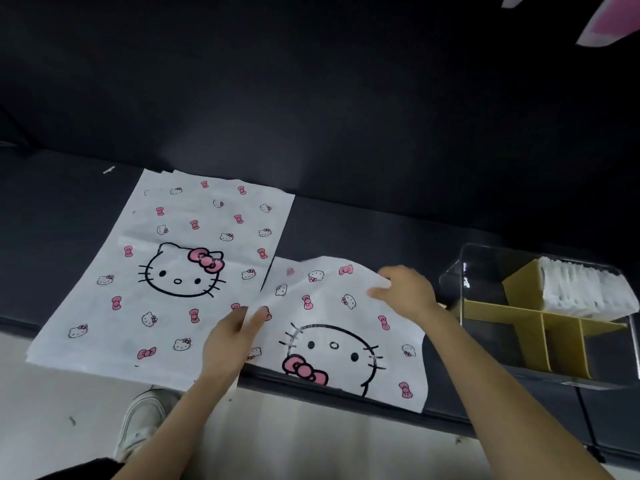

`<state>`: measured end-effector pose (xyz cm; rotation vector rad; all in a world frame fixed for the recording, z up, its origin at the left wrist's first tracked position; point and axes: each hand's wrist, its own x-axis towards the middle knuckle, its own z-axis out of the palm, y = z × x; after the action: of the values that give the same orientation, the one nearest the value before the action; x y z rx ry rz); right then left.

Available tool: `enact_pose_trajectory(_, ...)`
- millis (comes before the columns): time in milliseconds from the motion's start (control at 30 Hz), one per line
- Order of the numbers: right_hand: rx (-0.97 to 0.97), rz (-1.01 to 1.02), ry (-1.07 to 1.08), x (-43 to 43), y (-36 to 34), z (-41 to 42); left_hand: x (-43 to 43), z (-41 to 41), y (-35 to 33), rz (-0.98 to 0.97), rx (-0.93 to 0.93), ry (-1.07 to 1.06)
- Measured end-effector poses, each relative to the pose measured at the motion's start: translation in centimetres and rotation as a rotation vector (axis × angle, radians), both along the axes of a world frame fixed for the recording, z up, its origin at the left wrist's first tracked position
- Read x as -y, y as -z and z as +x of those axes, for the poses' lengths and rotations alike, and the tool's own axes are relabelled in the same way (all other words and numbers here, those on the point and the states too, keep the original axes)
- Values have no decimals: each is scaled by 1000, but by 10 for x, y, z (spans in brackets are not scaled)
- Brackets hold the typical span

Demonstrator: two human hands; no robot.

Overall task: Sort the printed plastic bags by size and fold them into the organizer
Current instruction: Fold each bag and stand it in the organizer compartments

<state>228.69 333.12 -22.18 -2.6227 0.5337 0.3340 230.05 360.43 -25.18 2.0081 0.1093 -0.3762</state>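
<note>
A stack of large white bags point(194, 258) printed with a cat face and pink bows lies flat on the dark table point(346, 216). To its right is a smaller printed bag point(332, 327), its cat face upside down, with its near edge hanging over the table front. My left hand point(230, 344) pinches this bag's left edge. My right hand point(403, 289) grips its far right corner, lifted off the table. At the right stands a clear organizer point(457, 271) with yellow dividers point(502, 311); folded white bags point(585, 292) fill its back compartment.
A dark wall point(311, 98) rises behind the table. A pale floor point(311, 445) and a white shoe point(142, 424) show below the table's front edge. Pink and white shapes point(609, 26) hang at the top right corner.
</note>
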Motion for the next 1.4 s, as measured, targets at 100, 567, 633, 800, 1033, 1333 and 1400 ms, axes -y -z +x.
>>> enact_pose_trajectory(100, 105, -371, -114, -6, 15, 3, -2, 6, 26, 308, 34, -20)
enact_pose_trajectory(567, 145, -294, -108, -31, 101, -120, 20, -9, 56, 789, 770, 502)
enact_pose_trajectory(633, 133, -293, -106, -29, 100, -121, 21, -14, 65, 747, 717, 683)
enact_pose_trajectory(800, 140, -303, -124, -24, 101, -120, 17, -24, 83, 744, 636, 769)
enact_pose_trajectory(1033, 114, -338, -159, -23, 104, -114, 12, -36, 84, 782, 615, 699)
enact_pose_trajectory(1333, 110, -391, -194, -22, 106, -113, 43, -53, 68, 781, 642, 764)
enact_pose_trajectory(1400, 111, -392, -197, -22, 106, -112, 44, -56, 72, 753, 652, 848)
